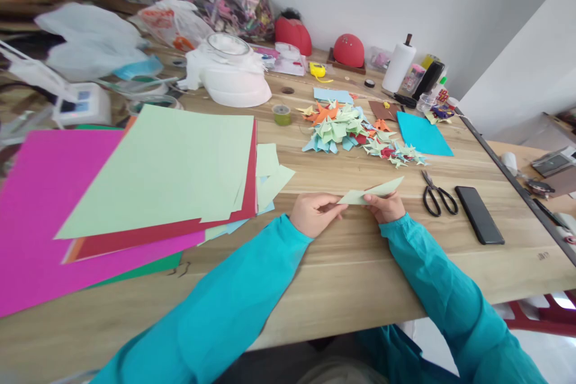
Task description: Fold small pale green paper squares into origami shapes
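A folded piece of pale green paper (371,191) lies just above the wooden table (342,276), held at both ends. My left hand (315,213) pinches its left tip with closed fingers. My right hand (386,207) grips its lower middle, fingers curled. Both arms wear teal sleeves. Behind the hands sits a heap of small folded paper cranes (351,130) in green, blue, orange and red.
A stack of large coloured sheets (135,192), pale green over red and pink, covers the left. Black scissors (437,195) and a dark phone (479,214) lie to the right. A turquoise sheet (423,134), a paper towel roll (398,66) and white plastic items (229,75) stand farther back.
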The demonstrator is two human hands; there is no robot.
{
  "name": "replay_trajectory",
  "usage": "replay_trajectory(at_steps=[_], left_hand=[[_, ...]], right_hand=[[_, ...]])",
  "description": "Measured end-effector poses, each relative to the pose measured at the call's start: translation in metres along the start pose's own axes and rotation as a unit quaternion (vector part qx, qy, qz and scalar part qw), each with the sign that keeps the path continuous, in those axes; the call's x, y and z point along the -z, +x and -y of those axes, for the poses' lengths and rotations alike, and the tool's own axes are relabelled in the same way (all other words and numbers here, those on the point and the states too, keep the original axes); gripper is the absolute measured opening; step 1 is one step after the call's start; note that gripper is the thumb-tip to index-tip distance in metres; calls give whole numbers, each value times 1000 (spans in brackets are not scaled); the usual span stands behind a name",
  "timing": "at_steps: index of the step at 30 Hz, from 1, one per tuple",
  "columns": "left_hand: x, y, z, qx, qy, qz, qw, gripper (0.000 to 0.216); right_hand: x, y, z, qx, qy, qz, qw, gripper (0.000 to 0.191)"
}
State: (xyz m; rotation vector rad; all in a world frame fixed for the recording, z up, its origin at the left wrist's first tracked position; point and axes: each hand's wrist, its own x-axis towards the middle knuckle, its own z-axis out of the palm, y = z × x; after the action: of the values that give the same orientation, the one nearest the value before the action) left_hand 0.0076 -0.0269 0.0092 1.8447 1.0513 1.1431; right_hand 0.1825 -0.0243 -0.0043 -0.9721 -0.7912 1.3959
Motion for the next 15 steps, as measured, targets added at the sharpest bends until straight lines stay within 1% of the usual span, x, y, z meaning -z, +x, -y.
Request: replay_trajectory(at_steps=[3, 7, 11, 15], left_hand=[[1, -1, -2, 19, -13, 8, 1000, 17], [3, -1, -1, -1, 1, 36, 999, 26], [4, -1, 1, 6, -19, 61, 998, 29], [4, -2, 2, 19, -38, 64, 997, 33]], right_hand=[[0, 1, -1, -4, -6, -2, 1000, 21], [1, 3, -2, -15, -21, -8, 1000, 22], [1, 2, -2, 4, -14, -10, 1000, 21], [1, 2, -4, 6, -21, -17, 1000, 22]])
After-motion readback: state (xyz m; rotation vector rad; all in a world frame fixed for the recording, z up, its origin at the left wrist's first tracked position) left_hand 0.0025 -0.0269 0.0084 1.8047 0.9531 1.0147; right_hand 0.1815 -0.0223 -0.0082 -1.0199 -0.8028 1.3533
